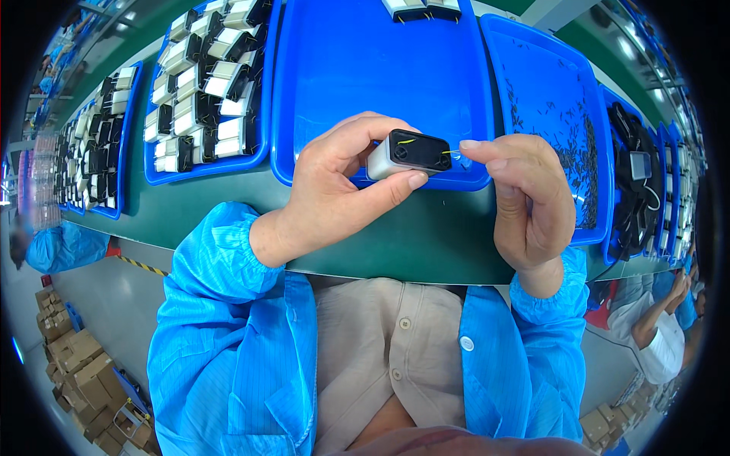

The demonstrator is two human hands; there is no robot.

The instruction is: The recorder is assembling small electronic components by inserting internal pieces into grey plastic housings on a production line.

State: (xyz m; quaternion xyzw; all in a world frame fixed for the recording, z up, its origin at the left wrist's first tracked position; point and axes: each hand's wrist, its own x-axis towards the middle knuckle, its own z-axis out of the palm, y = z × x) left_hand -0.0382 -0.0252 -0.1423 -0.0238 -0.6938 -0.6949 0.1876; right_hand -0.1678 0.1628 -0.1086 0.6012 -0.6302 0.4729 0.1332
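My left hand (342,178) grips a small box-shaped device (414,152) over the near edge of a blue tray (380,68). The device has a white body and a black end face with two round recesses. A short yellow wire lies across that face, and thin yellow leads stick out at its right end. Close to those leads is my right hand (532,190), its fingers curled and the fingertips drawn in beside the wire ends. What its fingers pinch, if anything, is too small to make out.
Many similar white-and-black devices (198,83) fill the tray at left; a further tray (99,144) holds more. Two devices (422,9) lie at the middle tray's far end. Small black pieces (574,144) are scattered in the right tray. Dark cabled items (635,175) lie beyond it.
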